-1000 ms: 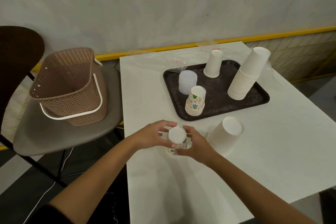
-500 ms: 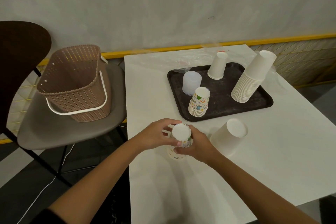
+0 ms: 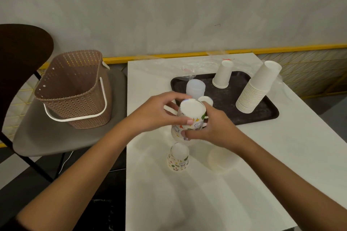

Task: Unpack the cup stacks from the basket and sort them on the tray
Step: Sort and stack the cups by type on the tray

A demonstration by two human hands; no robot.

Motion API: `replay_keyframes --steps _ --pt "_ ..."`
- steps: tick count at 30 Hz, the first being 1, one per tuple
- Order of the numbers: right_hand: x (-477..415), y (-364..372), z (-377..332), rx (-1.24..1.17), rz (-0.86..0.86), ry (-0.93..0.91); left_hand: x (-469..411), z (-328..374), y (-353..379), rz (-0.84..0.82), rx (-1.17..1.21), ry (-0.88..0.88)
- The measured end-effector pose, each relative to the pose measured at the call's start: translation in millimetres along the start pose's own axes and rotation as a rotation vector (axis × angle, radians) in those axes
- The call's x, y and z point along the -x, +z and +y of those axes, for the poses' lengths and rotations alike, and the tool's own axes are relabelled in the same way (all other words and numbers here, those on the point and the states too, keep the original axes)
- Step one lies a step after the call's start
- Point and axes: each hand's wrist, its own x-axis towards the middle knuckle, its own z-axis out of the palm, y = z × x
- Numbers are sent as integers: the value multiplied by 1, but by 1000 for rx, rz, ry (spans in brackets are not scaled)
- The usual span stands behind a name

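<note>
Both hands hold a small stack of printed paper cups (image 3: 191,116) upside down above the table. My left hand (image 3: 157,114) grips its upper part and my right hand (image 3: 212,129) pinches its lower rim. Below it another short printed stack (image 3: 178,157) stands upside down on the table. The dark tray (image 3: 262,116) carries a tall white cup stack (image 3: 257,88), a single white cup (image 3: 223,77), a translucent cup stack (image 3: 195,88) and a printed stack mostly hidden behind my hands. The brown basket (image 3: 75,90) sits on a chair at the left.
A large white cup (image 3: 223,159) stands upside down on the white table (image 3: 281,155), right of the small printed stack. Clear plastic wrap (image 3: 180,65) lies behind the tray. The chair (image 3: 47,137) holding the basket touches the table's left edge. A yellow rail runs along the wall.
Both hands lifted the upper printed cups up and away from the table, leaving a short printed stack standing below. The camera view moved closer and tilted down.
</note>
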Motion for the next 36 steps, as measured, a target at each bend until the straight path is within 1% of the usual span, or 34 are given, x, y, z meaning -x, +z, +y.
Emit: replay_keyframes --steps 6,13,18,24,30,36 --pt "-26 -47 3 44 23 -72 -39 27 7 82 -14 59" --pt "-63 -75 41 16 43 -73 -92 24 31 143 -22 14" --pt "-93 -76 75 -7 14 -70 -119 7 44 189 -14 -59" --pt "-117 -66 108 -35 -75 -18 -133 -15 58 217 -52 -189" --pt "-119 -44 137 16 -137 58 -133 -41 73 188 -66 -305" --pt "-113 -40 142 28 -157 105 -125 -46 78 181 -76 -348"
